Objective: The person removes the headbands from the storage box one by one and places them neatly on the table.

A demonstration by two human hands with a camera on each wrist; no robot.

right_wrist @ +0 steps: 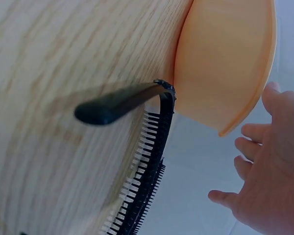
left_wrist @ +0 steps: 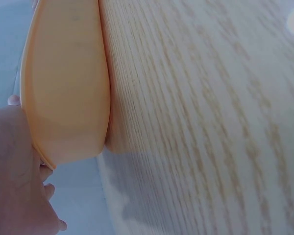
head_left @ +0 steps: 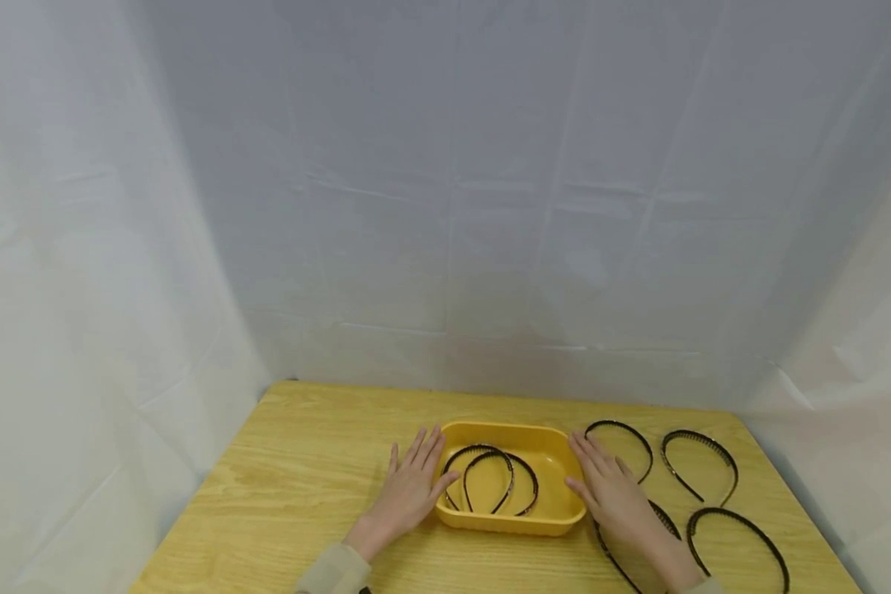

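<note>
White draped backdrop (head_left: 445,206) behind the wooden table (head_left: 297,470), three headbands (head_left: 701,466) at right

Head view: high, facing forward and down, distant. Wrist views: low, close, sideways along the table (head_left: 304,462); all share the yellow tray (head_left: 557,462)

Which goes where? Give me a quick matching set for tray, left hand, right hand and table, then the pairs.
1 yellow tray
2 left hand
3 right hand
4 wooden table

A flat over a headband
B holds two black headbands
C flat at the tray's left side
D under everything

Pairs: 1-B, 2-C, 3-A, 4-D
</note>
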